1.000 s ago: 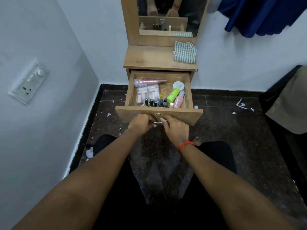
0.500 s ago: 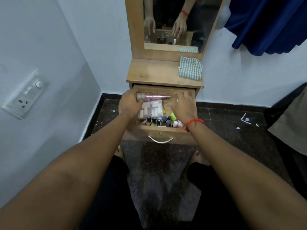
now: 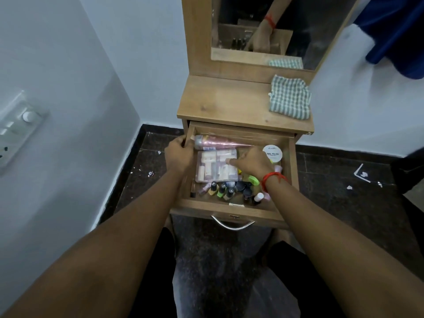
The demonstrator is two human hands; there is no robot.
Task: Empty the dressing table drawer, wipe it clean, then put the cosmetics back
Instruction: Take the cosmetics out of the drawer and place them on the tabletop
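The wooden drawer (image 3: 206, 208) of the dressing table stands pulled out, full of cosmetics. At its back lies a pink glitter tube (image 3: 220, 142), with a clear case of small items (image 3: 212, 171) below it. A white nail polish jar (image 3: 272, 153) sits at the right, a green tube (image 3: 253, 180) lower down, and several nail polish bottles (image 3: 221, 189) line the front. My left hand (image 3: 177, 154) grips the drawer's left wall. My right hand (image 3: 252, 164) reaches into the drawer, fingertips touching the clear case.
A green checked cloth (image 3: 290, 99) lies on the right of the table top (image 3: 224, 104), under the mirror (image 3: 241, 21). A switch plate (image 3: 18, 131) is on the left wall. Blue fabric (image 3: 394, 31) hangs at upper right. Dark floor (image 3: 332, 191) with white scraps surrounds the table.
Both hands left the drawer handle and moved up into the drawer. My left hand shifted to the left wall; my right hand moved left onto the clear case. The view came closer.
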